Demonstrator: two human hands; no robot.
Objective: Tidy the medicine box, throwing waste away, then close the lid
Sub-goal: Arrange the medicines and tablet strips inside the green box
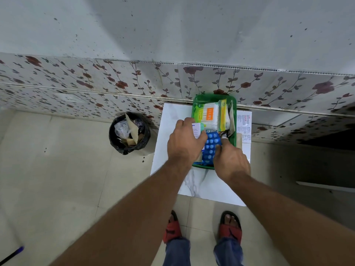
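Note:
A green medicine box (212, 98) stands open on a small white marble-patterned table (203, 186) against the wall. Inside it lie a pack of cotton swabs (210, 114) with an orange label, a yellow-edged packet (222, 116) and a blue blister strip (211, 148). My left hand (185, 144) is in the box, closed on a white carton (196, 131) with blue print. My right hand (231, 160) pinches the blue blister strip at its right edge. Whatever lies beneath both hands is hidden.
A round bin with a black liner (129, 134) stands on the floor left of the table, holding paper and plastic waste. A printed leaflet (244, 127) lies on the table right of the box. My feet in red sandals (172, 227) stand just before the table.

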